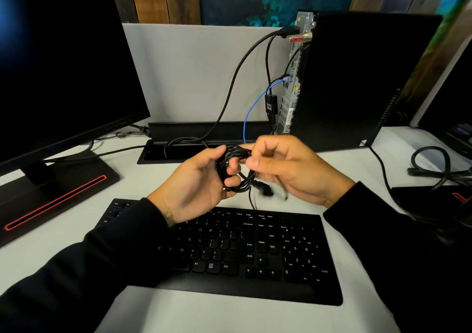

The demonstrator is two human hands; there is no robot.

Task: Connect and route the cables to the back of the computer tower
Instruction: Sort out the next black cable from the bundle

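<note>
Black coiled cable bundle (236, 170) sits above the black keyboard (229, 251), gripped in my left hand (196, 179). My right hand (286, 169) pinches its strands. Black computer tower (357, 77) stands behind on the counter (229, 315).

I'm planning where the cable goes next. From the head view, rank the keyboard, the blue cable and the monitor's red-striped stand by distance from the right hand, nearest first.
From the right hand:
1. Keyboard, directly below and toward the person.
2. Blue cable, behind the hand, running up to the tower's back.
3. Monitor stand, far left on the table.
</note>
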